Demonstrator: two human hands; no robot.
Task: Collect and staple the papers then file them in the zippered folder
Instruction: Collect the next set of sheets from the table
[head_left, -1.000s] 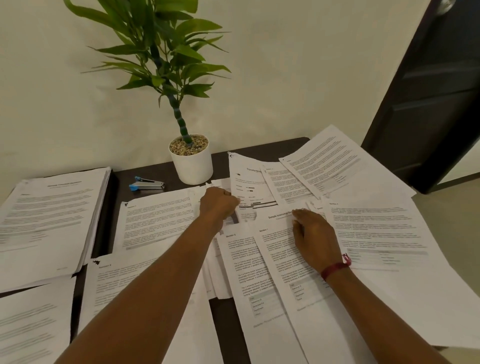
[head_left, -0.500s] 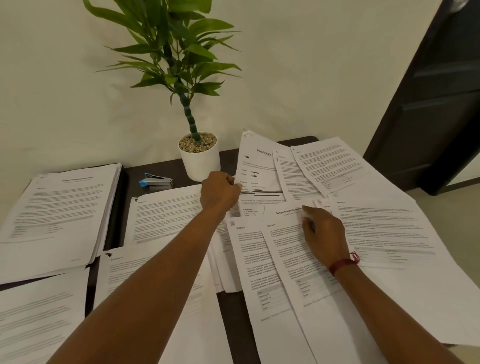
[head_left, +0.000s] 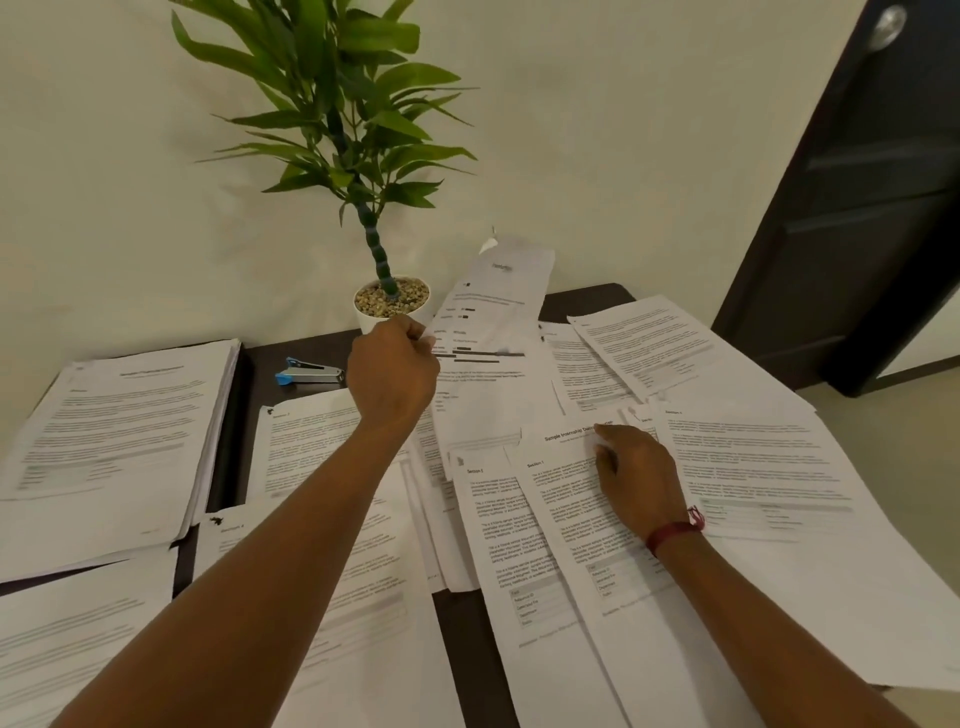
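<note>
The left hand (head_left: 392, 376), pinched on a printed sheet (head_left: 488, 332), has lifted it higher; the right hand (head_left: 636, 480) presses flat, open. One stapler (head_left: 310, 371); perhaps ten loose papers.

matt paper sheets (head_left: 753, 467), dark smooth table (head_left: 467, 634)

Left hand (head_left: 392, 376) was reached far forward, arm nearly straight, fingers curled into a fist with the thumb pinched against them at the far side, back of hand up. Right hand (head_left: 636, 480) sat nearer and to the right, palm down, fingers bent, index fingertip extended forward, red band (head_left: 672, 532) on the wrist.
</note>
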